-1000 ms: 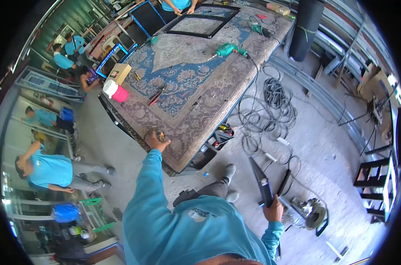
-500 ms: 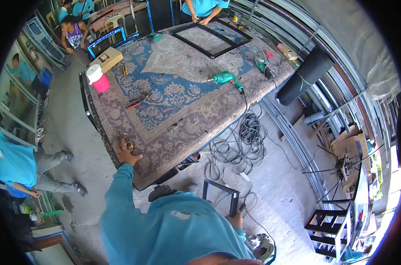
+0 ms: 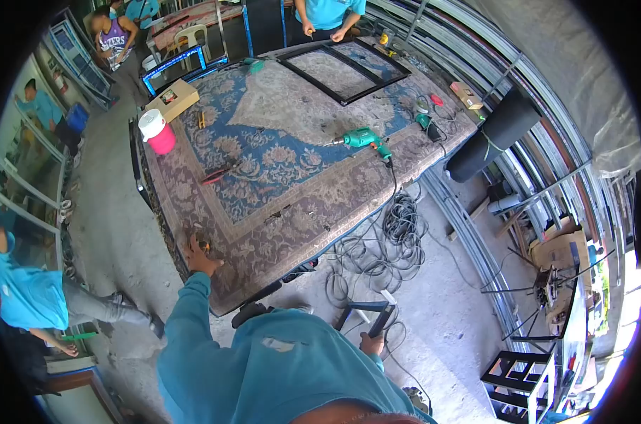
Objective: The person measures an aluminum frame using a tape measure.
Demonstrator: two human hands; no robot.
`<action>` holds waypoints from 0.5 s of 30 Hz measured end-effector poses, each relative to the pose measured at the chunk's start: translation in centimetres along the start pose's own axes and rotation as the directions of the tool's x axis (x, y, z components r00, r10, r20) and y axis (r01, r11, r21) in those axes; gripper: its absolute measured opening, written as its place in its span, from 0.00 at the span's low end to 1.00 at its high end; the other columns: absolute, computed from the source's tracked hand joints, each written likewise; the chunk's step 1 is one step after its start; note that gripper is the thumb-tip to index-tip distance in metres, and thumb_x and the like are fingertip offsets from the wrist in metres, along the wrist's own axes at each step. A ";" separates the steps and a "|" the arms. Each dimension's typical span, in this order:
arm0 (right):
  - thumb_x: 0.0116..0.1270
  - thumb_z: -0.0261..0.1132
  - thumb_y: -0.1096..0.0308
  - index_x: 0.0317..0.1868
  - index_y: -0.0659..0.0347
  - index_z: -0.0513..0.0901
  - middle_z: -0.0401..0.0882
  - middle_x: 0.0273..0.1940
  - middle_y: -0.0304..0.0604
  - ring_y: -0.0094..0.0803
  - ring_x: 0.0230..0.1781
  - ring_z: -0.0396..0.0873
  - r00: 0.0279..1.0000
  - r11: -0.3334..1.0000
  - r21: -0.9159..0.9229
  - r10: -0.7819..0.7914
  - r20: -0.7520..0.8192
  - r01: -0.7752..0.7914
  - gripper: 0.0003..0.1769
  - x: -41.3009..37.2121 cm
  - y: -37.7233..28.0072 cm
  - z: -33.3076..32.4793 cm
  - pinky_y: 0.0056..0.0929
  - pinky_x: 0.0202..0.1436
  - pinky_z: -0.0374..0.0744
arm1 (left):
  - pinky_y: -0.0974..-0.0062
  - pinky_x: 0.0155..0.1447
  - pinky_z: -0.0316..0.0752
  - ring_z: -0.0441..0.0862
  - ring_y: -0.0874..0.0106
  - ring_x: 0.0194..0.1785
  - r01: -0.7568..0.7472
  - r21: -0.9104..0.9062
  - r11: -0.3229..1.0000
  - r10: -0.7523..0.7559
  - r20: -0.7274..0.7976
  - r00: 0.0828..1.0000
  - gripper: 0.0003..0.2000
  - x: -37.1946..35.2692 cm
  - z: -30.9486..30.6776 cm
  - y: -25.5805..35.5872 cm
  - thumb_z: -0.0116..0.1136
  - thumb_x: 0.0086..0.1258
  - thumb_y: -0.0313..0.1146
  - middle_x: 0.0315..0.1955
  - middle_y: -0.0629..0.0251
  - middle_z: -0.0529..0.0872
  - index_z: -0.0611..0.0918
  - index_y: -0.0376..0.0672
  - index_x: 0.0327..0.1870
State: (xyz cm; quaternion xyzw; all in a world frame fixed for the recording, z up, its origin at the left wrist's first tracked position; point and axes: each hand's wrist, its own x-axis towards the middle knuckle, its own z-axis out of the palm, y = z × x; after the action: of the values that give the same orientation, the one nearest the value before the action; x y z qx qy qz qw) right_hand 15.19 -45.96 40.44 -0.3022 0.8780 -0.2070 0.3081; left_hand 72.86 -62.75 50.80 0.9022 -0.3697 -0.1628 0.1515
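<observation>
My left hand [image 3: 204,260] lies on the near left corner of the carpet-covered table [image 3: 264,265], fingers and thumb spread. Between thumb and fingers sits a small yellow-and-black object [image 3: 206,246], partly hidden, possibly a tape measure. Low beside my body, my right hand [image 3: 371,344] is closed around one side of a small black frame [image 3: 383,319], held tilted above the floor. On the carpet are pliers with red handles [image 3: 214,175] and a green power drill [image 3: 363,138], its cord running over the table edge.
A larger black frame [image 3: 345,74] lies at the far side, before a co-worker in a teal shirt [image 3: 327,13]. A pink-and-white jug [image 3: 156,132] and a cardboard box [image 3: 173,100] stand at the left. Coiled cables [image 3: 403,219] cover floor beside the table. Another person [image 3: 31,290] is at left.
The small frame in my right hand has tilted and shifted slightly. My left hand stays at the table corner. The co-worker's hands at the far side have moved apart, and the person at left has shifted.
</observation>
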 end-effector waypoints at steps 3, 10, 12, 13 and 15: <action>0.43 0.73 0.54 0.45 0.68 0.79 0.84 0.38 0.62 0.58 0.43 0.83 0.999 0.997 -0.081 0.004 0.033 -0.001 0.31 0.8 0.3 1.2 0.50 0.48 0.79 | 0.47 0.75 0.64 0.54 0.43 0.75 0.009 0.006 1.000 -0.009 0.006 1.000 0.63 0.1 -0.1 0.3 0.83 0.43 0.37 0.75 0.46 0.44 0.45 0.59 0.77; 0.44 0.73 0.54 0.46 0.67 0.78 0.84 0.40 0.63 0.59 0.45 0.82 0.998 0.990 -0.140 -0.027 0.050 0.034 0.32 -2.7 -4.5 0.1 0.50 0.51 0.78 | 0.47 0.75 0.65 0.54 0.44 0.75 0.056 0.060 0.997 -0.058 0.037 0.998 0.63 0.3 -0.5 0.8 0.83 0.44 0.39 0.75 0.47 0.44 0.43 0.60 0.77; 0.44 0.73 0.54 0.48 0.67 0.77 0.83 0.41 0.64 0.59 0.46 0.82 1.000 0.991 -0.132 -0.024 0.011 0.025 0.33 -2.5 -4.4 0.5 0.50 0.52 0.78 | 0.47 0.75 0.65 0.54 0.43 0.75 0.063 0.042 0.997 -0.065 0.051 0.997 0.63 -0.1 -1.0 1.2 0.83 0.45 0.39 0.75 0.47 0.44 0.43 0.60 0.77; 0.44 0.73 0.54 0.48 0.68 0.77 0.83 0.42 0.65 0.59 0.46 0.82 1.000 0.993 -0.117 -0.026 -0.005 0.025 0.34 -2.1 -3.8 0.9 0.50 0.52 0.78 | 0.46 0.75 0.65 0.54 0.43 0.75 0.066 0.033 0.997 -0.068 0.058 0.996 0.62 -0.1 -1.2 1.3 0.82 0.45 0.40 0.75 0.47 0.44 0.43 0.60 0.77; 0.44 0.73 0.54 0.49 0.69 0.77 0.83 0.42 0.65 0.59 0.47 0.81 0.999 0.996 -0.087 -0.035 -0.037 0.032 0.35 -1.6 -3.2 1.4 0.50 0.53 0.77 | 0.46 0.75 0.65 0.54 0.42 0.75 0.069 0.029 0.997 -0.071 0.061 0.996 0.63 0.2 -1.0 1.1 0.83 0.45 0.40 0.75 0.46 0.44 0.43 0.60 0.77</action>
State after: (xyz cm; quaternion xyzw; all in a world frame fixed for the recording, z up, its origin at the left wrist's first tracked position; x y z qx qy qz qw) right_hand 18.43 -47.47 41.90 -0.3258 0.8867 -0.1800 0.2744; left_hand 72.70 -63.45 52.14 0.9111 -0.3444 -0.1908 0.1221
